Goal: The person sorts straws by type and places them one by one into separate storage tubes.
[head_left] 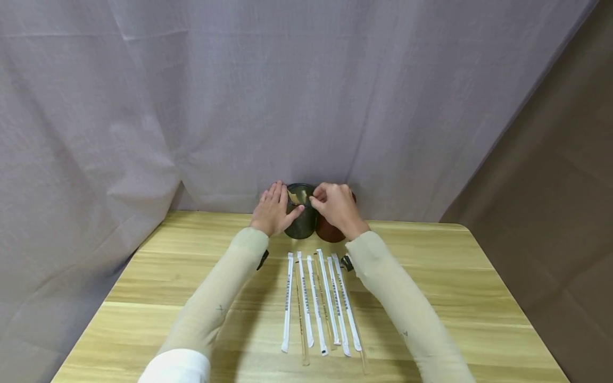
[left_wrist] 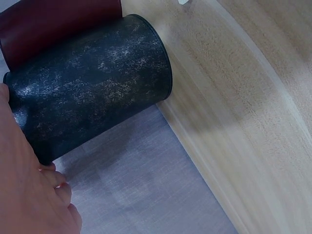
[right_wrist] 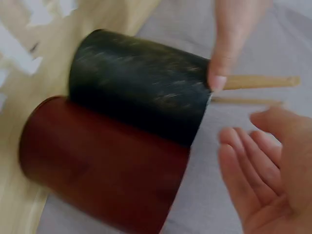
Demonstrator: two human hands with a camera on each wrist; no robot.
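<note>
dark cup [head_left: 301, 221] | left hand [head_left: 272, 211] steadies | right hand [head_left: 337, 207] over rim

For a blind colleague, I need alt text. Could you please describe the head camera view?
Two hands meet at a dark cup beside a red cup at the far edge of a wooden table. Wrapped chopsticks lie in a row nearer the viewer.
</note>
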